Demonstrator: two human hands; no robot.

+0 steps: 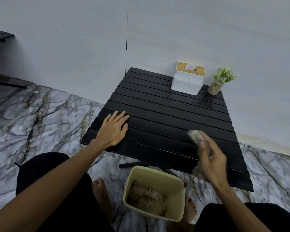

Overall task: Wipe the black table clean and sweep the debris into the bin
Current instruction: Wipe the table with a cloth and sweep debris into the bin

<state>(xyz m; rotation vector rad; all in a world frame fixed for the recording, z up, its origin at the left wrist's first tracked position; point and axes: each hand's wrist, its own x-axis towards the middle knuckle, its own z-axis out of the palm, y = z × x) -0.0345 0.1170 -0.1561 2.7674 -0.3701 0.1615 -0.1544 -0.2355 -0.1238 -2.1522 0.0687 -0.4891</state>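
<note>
The black slatted table (157,106) occupies the centre of the frame, set against a pale wall.

Left hand (113,129): rests palm down on the table near its left edge. The fingers (122,115) are straight and slightly spread, flat against the slats.

Right hand (211,158): positioned at lower right of the frame, above the table's near right portion. The fingers curl round a grey wiping cloth (195,136), which projects from the top of the grip. Motion blur obscures this area; the item may be a crumpled tissue rather than a cloth, and contact with the table cannot be determined.

Bin (172,190): a yellow-green square container on the marble-patterned floor (49,114), at lower centre, just beside the table's near edge. It holds brownish debris (146,196).

At the far right of the table stand a white tissue box (188,77) with a wooden lid and a small potted plant (221,79), near each other.
</note>
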